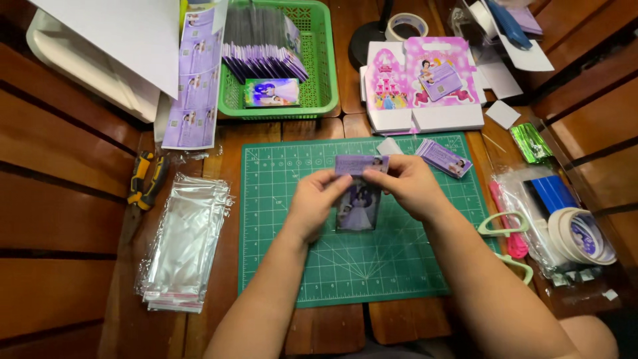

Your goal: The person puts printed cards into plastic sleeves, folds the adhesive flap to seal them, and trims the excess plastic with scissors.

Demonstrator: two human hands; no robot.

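Both my hands hold one small clear packet (359, 203) with a purple picture card inside, above the green cutting mat (299, 266). My left hand (312, 199) pinches its upper left side. My right hand (409, 186) grips the upper right, at the purple header card (355, 164) folded over the packet's top. A small stack of purple header cards (444, 157) lies on the mat just right of my right hand.
A pile of clear plastic sleeves (183, 242) lies left of the mat, with yellow-black pliers (146, 179) beside it. A green basket (319, 60) of finished packets stands behind. A pink printed box (425, 86), tape rolls (581, 236) and pale green scissors (508, 229) sit to the right.
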